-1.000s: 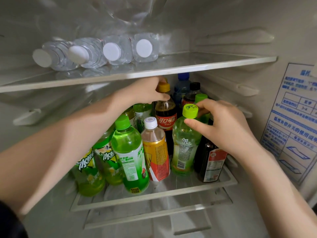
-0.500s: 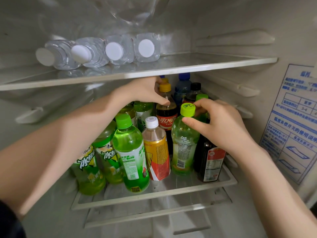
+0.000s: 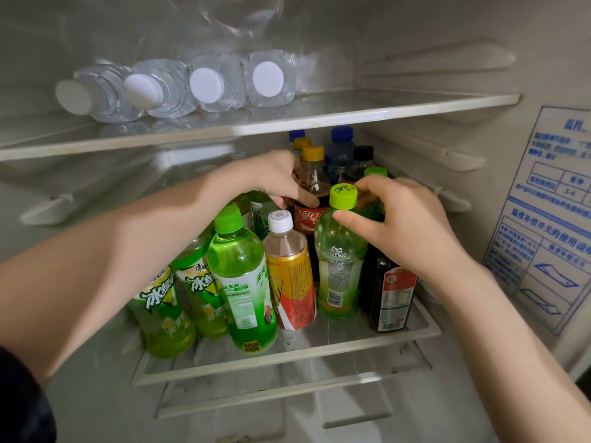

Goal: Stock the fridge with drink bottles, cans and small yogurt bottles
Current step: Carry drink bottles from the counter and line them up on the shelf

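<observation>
The lower fridge shelf [image 3: 287, 356] is crowded with upright drink bottles. My left hand [image 3: 275, 180] reaches in and grips the neck of a cola bottle [image 3: 311, 215] with a yellow cap. My right hand [image 3: 396, 225] grips the shoulder of a green tea bottle [image 3: 339, 266] with a lime cap, thumb under the cap; its fingers hide what stands behind. In front stand a bright green bottle [image 3: 243, 276], an orange-labelled bottle [image 3: 289, 276] with a white cap and a dark bottle [image 3: 388, 298]. Two green iced-tea bottles [image 3: 179, 302] sit at the left, partly behind my left forearm.
Several clear water bottles [image 3: 204, 86] lie on their sides on the upper glass shelf [image 3: 351, 118], caps facing out. Blue-capped and black-capped bottles [image 3: 340, 155] stand at the back of the lower shelf. A blue instruction sticker [image 3: 550, 219] covers the right wall.
My left hand has slid down from the cola bottle's cap to its neck. My right hand stays on the green tea bottle. The view has shifted slightly.
</observation>
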Tool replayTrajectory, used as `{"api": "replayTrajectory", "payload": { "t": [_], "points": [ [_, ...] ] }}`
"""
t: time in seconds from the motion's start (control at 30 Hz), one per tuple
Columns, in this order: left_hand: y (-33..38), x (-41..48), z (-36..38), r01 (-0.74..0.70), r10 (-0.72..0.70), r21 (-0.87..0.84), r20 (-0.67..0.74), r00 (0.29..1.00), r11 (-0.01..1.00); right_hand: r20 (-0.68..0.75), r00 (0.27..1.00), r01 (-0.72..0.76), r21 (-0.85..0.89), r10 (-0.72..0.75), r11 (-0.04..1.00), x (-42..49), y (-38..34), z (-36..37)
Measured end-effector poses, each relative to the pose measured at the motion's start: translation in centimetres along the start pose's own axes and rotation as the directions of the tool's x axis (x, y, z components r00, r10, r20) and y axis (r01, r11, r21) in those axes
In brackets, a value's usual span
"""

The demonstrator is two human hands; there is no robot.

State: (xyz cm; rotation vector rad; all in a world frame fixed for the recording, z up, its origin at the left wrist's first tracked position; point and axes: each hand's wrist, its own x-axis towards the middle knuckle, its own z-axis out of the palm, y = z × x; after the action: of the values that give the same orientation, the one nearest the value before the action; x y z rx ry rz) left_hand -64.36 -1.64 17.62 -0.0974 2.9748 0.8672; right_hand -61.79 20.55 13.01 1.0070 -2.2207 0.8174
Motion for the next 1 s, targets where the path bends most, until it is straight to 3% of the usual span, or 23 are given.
{"api": "replayTrajectory", "payload": {
  "t": [0.57,1.0],
  "points": [
    [-0.93,0.09,0.37,-0.050,0.051,0.008,-0.104,0.993,0.999,0.010,1.000,0.011,0.006,-0.011,1.000,0.05,0.19,0.02],
    [-0.26,-0.54,-0.07,0.005,-0.004,0.037,-0.045,0.999,0.999,-0.004,0.999,0.043,0.021,-0.043,0.999,-0.01,0.33,0.16]
  ]
}}
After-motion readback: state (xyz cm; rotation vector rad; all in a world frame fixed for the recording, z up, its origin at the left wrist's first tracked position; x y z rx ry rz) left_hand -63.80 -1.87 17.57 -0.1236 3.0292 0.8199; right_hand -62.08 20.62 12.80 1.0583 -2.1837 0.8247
